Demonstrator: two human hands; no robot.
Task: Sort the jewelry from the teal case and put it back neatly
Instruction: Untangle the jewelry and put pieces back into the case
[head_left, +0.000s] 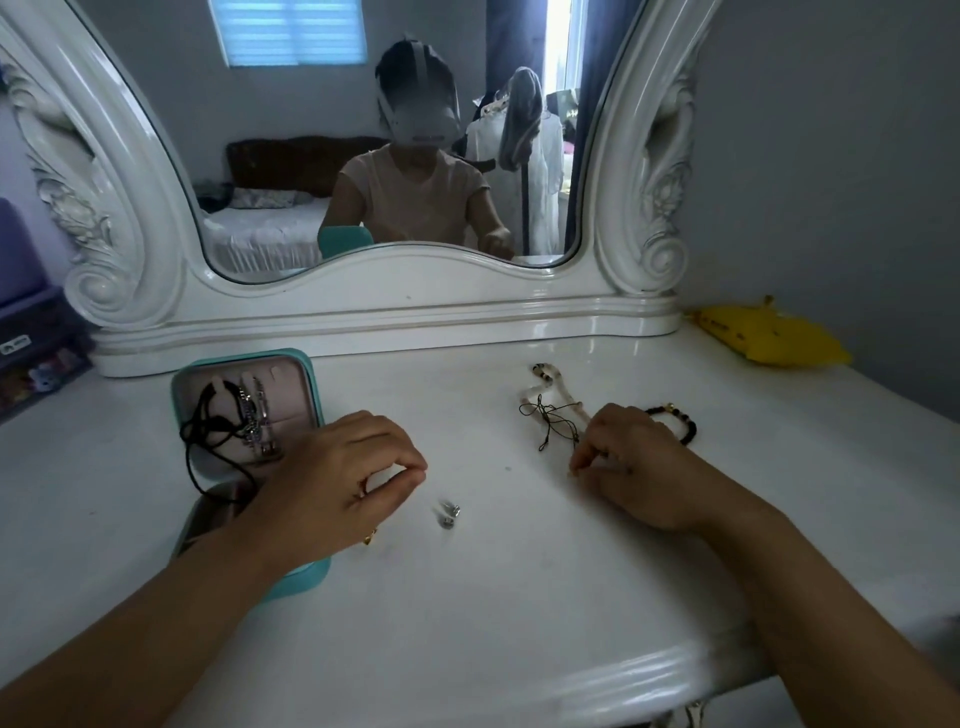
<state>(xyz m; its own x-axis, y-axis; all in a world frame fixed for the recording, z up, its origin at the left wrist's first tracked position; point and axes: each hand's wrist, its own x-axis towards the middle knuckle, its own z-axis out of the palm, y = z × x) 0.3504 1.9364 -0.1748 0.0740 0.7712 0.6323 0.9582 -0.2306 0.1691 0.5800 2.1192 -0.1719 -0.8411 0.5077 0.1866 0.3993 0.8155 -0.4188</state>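
Teal case (311, 384) open on white worktop (519, 571), left side, near mirror (363, 156). Black cord (200, 447) and silver chains (257, 421) hang in lid. Left hand (332, 483) over case edge, fingertips pinched together; cannot tell what's held. Two small silver bits (448, 514) just beside it. Right hand (639, 467) curled, fingertips pinching thin pale strand. White bead bracelet (545, 379) with black string, black bead bracelet (685, 426) close by. Yellow pouch (769, 338) far right.

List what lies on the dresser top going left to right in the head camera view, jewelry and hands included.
teal case → left hand → small silver pieces → knotted black cord → right hand → black bead bracelet → yellow pouch
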